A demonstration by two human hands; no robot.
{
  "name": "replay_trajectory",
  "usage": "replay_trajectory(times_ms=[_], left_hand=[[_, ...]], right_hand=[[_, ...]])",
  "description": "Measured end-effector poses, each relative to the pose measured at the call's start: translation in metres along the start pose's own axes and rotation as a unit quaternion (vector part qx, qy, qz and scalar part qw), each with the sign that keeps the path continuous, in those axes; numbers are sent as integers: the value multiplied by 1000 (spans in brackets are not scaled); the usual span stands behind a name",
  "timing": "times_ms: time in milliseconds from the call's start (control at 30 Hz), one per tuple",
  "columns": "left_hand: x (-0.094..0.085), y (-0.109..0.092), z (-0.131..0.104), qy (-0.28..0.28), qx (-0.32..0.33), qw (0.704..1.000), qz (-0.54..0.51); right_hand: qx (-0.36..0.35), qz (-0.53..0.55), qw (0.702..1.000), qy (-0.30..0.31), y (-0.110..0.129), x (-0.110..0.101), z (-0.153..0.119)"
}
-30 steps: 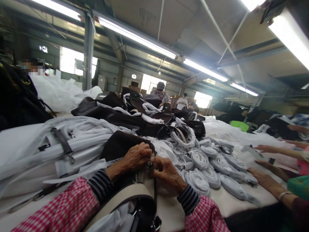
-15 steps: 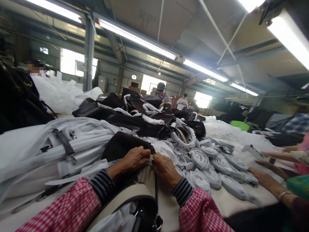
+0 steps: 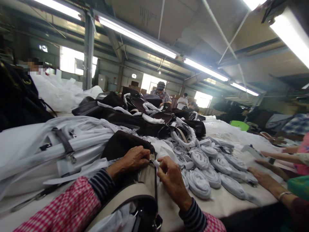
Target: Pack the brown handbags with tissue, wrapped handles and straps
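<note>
A dark brown handbag (image 3: 125, 145) with a beige strap (image 3: 131, 198) lies lengthwise in front of me. At the far end of its top opening, my left hand (image 3: 135, 158) is closed on the bag's edge, its fingertips beside a small metal fitting (image 3: 151, 161) that looks like a zipper pull. My right hand (image 3: 172, 180) is to the right of the bag, thumb and forefinger pinched on a small white strip (image 3: 156, 163) by that fitting. Whether the strip is attached to it I cannot tell. White wrapping (image 3: 118, 222) covers part of the bag near me.
Coiled, white-wrapped straps (image 3: 199, 183) lie to the right, near a co-worker's hand (image 3: 262, 178). Dark bags (image 3: 113, 117) are heaped beyond. On the left are white-wrapped bags (image 3: 79, 154). Other people stand farther back.
My right hand has drawn back to the right and slightly down from the bag's edge, and a white strip now shows at its fingertips. My left hand stays in place.
</note>
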State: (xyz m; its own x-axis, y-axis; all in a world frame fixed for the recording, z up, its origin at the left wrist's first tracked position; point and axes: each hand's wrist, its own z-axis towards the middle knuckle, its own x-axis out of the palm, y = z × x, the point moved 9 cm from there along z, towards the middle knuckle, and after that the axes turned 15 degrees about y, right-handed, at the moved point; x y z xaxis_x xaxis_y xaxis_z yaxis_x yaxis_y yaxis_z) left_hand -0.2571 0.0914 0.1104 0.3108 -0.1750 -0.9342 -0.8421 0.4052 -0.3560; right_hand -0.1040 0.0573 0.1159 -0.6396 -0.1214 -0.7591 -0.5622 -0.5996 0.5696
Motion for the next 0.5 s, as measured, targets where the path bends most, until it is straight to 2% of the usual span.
replay_trajectory(times_ms=[133, 300, 500], left_hand=[[-4, -2, -2, 5, 15, 1000, -16], [-5, -1, -2, 4, 17, 1000, -22], [-5, 1, 0, -12, 16, 999, -26]], right_hand=[[18, -5, 1000, -22, -2, 10, 1], [29, -21, 998, -55, -14, 16, 8], [39, -65, 997, -36, -17, 22, 13]])
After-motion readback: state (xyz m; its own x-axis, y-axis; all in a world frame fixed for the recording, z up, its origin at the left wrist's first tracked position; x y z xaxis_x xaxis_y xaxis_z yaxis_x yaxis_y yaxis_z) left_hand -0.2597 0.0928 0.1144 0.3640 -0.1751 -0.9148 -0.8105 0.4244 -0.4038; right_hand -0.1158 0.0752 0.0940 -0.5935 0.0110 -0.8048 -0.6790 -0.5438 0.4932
